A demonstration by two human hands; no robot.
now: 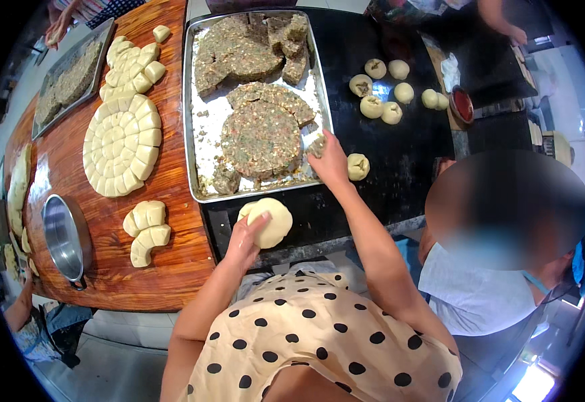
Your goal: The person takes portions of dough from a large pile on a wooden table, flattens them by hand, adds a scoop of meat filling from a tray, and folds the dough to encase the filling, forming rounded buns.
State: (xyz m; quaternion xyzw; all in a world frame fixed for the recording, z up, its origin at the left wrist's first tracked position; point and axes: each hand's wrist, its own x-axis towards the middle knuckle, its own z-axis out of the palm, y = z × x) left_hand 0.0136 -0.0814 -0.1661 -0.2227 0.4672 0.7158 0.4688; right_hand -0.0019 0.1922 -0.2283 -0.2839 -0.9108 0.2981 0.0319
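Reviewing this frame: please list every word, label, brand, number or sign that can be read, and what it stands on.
None can be read.
No lettering shows on the metal tray, dough disc, metal pot or polka-dot garment.
Anything in the background near the rim is too small or blurred to read.

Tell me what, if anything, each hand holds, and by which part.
The left hand holds flattened dough by its left edge; the right hand grips a small lump of speckled mix by its right side.

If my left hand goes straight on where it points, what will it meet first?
Past the dough disc it holds, your left hand would likely meet the tray's near rim; height is unclear.
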